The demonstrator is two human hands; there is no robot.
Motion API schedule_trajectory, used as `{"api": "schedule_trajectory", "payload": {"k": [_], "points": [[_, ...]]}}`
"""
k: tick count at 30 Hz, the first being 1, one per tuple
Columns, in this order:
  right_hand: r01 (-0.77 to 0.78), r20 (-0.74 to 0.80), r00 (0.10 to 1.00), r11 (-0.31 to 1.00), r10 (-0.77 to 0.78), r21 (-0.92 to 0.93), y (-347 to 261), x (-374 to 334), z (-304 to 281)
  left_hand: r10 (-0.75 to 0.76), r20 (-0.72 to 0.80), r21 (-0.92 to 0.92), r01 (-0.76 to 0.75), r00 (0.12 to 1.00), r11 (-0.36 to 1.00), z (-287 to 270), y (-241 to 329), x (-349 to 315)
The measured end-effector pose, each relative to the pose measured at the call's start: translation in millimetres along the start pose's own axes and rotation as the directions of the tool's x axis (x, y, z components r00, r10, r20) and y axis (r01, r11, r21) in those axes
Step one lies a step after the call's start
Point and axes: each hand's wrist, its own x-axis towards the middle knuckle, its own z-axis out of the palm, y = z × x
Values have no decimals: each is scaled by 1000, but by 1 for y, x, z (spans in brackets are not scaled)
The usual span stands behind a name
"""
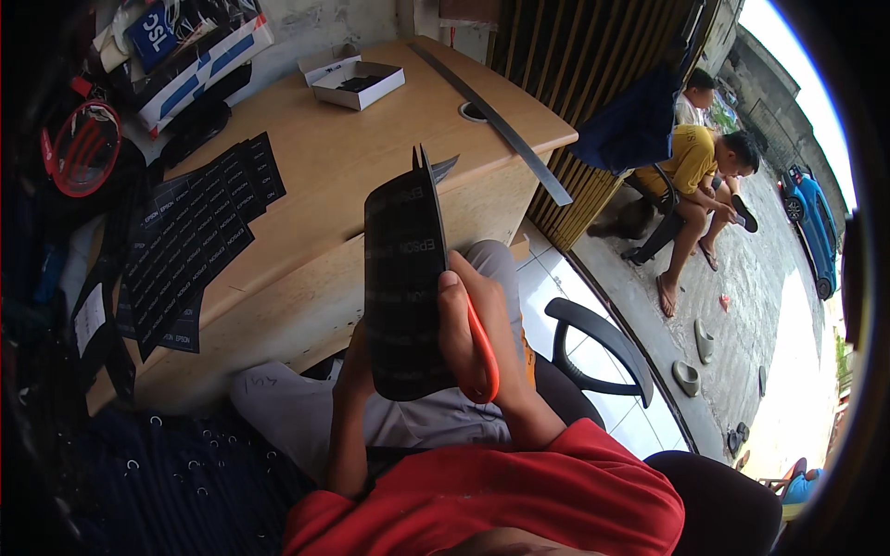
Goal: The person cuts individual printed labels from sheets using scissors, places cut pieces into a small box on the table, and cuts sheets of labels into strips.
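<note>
A black sheet printed with rows of pale lettering (400, 278) stands upright in front of me, curling slightly, above my lap. Scissors with an orange-red handle (484, 350) are in my right hand (464, 320), whose thumb lies along the near side of the handle. The scissor blades reach up along the sheet's right edge, and a metallic tip shows beyond it near the top. My left hand (356, 363) is at the sheet's lower left edge, gripping it from behind; most of its fingers are hidden by the sheet.
More printed black sheets (199, 232) overlap on the wooden desk (306, 185) at left. A white box (360, 85) and a long metal ruler (491, 119) lie farther back. A chair armrest (601, 347) is at my right; two people (693, 167) sit outside beyond the doorway.
</note>
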Motion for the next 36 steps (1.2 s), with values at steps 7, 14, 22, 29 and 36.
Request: {"api": "schedule_trajectory", "payload": {"k": [7,14,22,29,36], "points": [[50,149,987,992,-68,117,-17,-10,-1,617,-524,321,-535,587,781,9,68,39],[168,139,970,961,-202,220,-25,-7,4,672,-354,306,-599,650,740,7,161,21],[189,136,965,957,-222,218,-34,-5,0,630,-337,195,-603,700,774,-2,150,25],[209,114,965,953,-238,217,-34,1,3,573,-315,62,-586,757,808,-13,123,41],[155,85,982,974,-170,163,-33,42,35,537,-331,-41,-580,776,814,-39,101,58]]}}
